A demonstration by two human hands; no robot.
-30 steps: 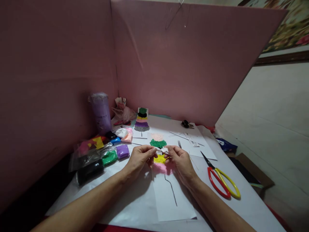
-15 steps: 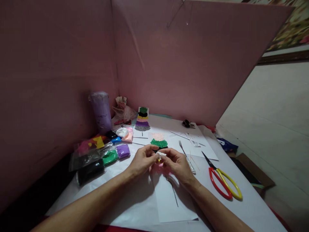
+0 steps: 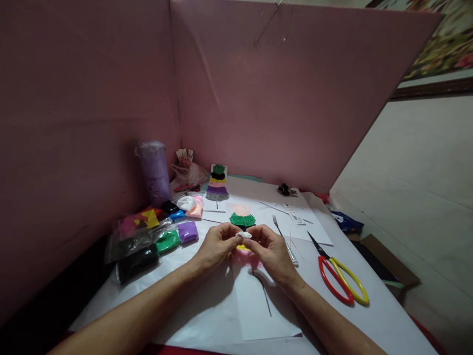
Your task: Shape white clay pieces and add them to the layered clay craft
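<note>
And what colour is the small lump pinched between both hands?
White; the small lump shows in the head view.

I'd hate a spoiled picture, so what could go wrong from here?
The white clay pinched between the left hand and right hand might drop onto the paper picture below and mark its yellow band. The right hand might knock the fork beside it. The uncovered blades of the scissors might nick a careless reach rightward.

White lump (image 3: pixel 244 235), pulled wide 1 s ago, now bunched btwn L hand (image 3: pixel 217 245) & R hand (image 3: pixel 272 248), closer tog.
</note>
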